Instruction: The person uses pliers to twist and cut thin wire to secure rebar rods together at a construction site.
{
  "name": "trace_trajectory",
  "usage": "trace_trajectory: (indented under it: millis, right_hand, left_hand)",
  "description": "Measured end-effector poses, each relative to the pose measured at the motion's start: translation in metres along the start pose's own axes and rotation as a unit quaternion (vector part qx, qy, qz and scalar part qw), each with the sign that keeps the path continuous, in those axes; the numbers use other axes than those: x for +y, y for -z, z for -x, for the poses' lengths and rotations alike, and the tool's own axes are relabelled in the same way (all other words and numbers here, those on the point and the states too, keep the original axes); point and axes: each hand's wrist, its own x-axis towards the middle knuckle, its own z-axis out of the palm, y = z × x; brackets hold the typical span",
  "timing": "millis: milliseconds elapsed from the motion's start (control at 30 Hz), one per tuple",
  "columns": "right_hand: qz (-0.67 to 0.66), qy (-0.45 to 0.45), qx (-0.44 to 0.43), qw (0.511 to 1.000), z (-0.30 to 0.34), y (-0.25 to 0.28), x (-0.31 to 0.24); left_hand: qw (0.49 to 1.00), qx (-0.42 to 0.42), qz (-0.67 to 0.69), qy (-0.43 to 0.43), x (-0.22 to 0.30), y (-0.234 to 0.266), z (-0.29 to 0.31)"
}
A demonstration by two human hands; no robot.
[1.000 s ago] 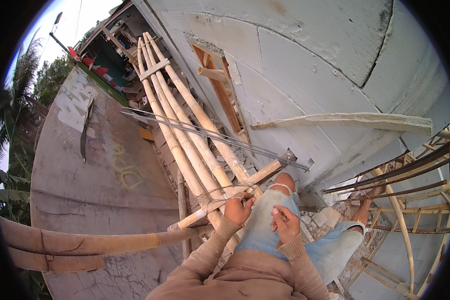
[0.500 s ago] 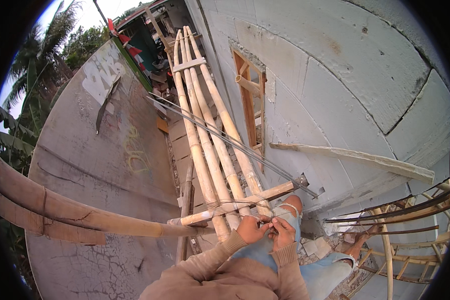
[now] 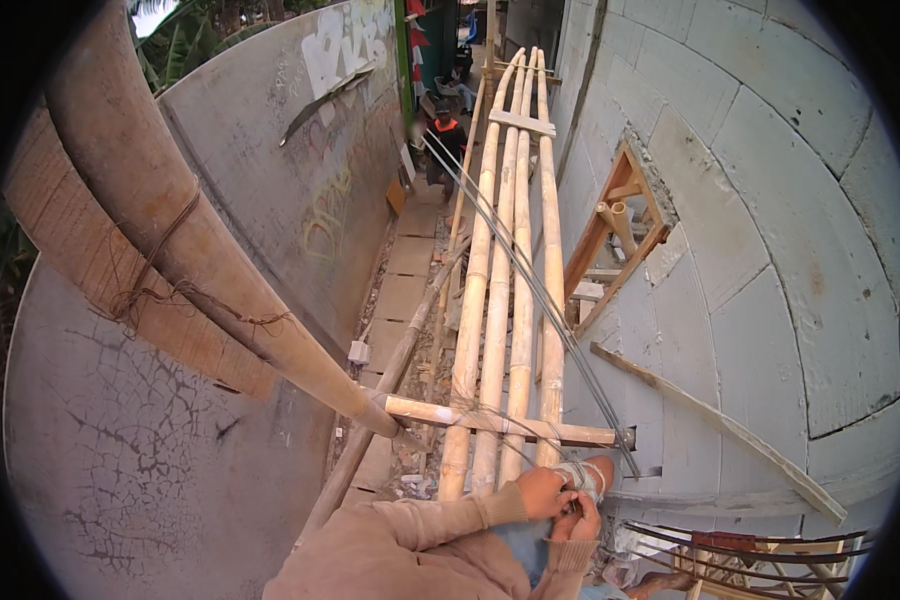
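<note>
White and yellow painted lettering (image 3: 332, 195) on grey wall (image 3: 150, 470), left side.

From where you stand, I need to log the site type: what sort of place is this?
Most likely an outdoor building site, seen from high on bamboo scaffolding. The bamboo poles form a walkway beside a grey block wall with an unfinished wooden window frame, and a narrow paved alley lies below.

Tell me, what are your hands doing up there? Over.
Left hand and right hand both pinching tie wire at the bamboo poles. Steel rods lying alongside.
</note>
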Motion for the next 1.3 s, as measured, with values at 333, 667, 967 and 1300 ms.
trace_trajectory:
  millis: [333,667,967,1300]
  right_hand:
    - [0.081,0.055,0.024,0.995,0.002,-0.002,0.008]
    - [0.143,0.161,0.054,0.975,-0.014,0.021,0.017]
    - [0.102,0.112,0.044,0.987,-0.002,0.015,0.002]
    - [0.134,0.013,0.043,0.990,0.005,0.022,0.002]
  left_hand:
    - [0.998,-0.016,0.040,0.042,0.008,0.011,0.008]
    - [0.998,0.002,0.048,0.027,0.016,0.016,0.012]
    - [0.999,0.012,0.038,0.015,0.010,0.002,0.008]
    - [0.996,-0.054,0.047,0.051,0.001,-0.003,0.015]
